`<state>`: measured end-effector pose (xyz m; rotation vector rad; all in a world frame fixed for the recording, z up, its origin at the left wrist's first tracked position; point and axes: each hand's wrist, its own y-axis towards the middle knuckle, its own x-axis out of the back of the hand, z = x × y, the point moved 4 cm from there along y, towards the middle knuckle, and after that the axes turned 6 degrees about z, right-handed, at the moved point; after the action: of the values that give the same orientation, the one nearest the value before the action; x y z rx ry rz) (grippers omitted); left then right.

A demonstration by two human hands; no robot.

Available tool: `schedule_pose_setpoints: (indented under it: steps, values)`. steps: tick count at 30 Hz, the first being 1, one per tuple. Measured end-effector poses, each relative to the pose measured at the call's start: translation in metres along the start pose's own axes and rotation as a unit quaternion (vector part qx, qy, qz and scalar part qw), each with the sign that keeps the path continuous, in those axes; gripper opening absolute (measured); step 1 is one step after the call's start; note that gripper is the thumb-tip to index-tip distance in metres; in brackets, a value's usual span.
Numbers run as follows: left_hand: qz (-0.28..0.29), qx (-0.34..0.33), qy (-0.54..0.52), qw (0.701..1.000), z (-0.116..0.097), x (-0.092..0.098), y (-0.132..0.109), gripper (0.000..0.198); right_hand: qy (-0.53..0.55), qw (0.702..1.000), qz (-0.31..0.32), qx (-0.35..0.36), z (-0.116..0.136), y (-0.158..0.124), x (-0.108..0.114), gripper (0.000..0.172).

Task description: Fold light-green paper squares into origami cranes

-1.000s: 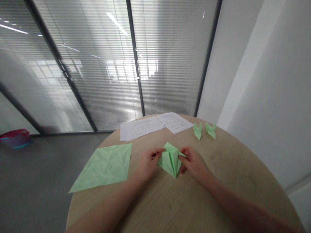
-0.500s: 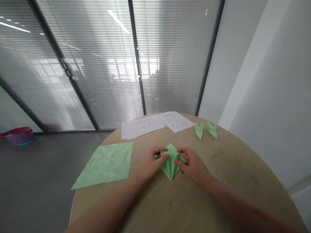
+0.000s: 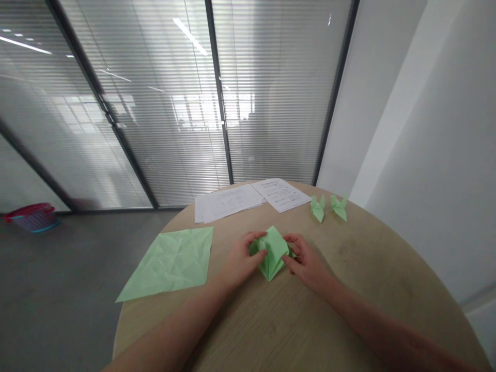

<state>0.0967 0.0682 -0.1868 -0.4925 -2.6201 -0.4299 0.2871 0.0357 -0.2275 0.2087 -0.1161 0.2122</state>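
A folded piece of green origami paper (image 3: 274, 249) sits between my hands over the table, its point towards me and its layers partly lifted. My left hand (image 3: 245, 257) pinches its left side between thumb and fingers. On the opposite side, my right hand (image 3: 302, 256) grips the right edge, thumb in front and fingers behind. Some of the fingertips are hidden behind the paper. Left of my hands lies an unfolded, creased green sheet (image 3: 174, 261), its near corner reaching past the table edge.
Two folded green paper figures, a left one (image 3: 318, 209) and a right one (image 3: 339, 207), stand at the table's far right. White printed sheets (image 3: 228, 201) lie along the back of the round wooden table (image 3: 372, 289). A red-and-blue basket (image 3: 34, 218) is on the floor at left.
The folded paper has turned and its layers have shifted: the pleated middle now shows a broad flat face, and its near tip has moved slightly left and away. Both hands keep their grip.
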Motion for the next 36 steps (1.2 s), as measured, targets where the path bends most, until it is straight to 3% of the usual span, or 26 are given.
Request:
schedule_pose_setpoints:
  steps: [11,20,36]
  values:
    - [0.075,-0.009,-0.138,0.988,0.011,-0.007,0.004,0.065,0.090,0.992,-0.083,-0.029,-0.010,0.007,0.018,0.039]
    - [0.038,-0.097,-0.016,0.994,0.010,-0.005,0.006,0.065,0.127,0.988,-0.086,-0.029,-0.010,0.008,0.019,0.039]
    - [-0.006,-0.082,0.041,0.996,-0.007,0.001,0.000,0.041,0.071,0.996,-0.059,0.010,-0.008,0.010,0.015,0.033]
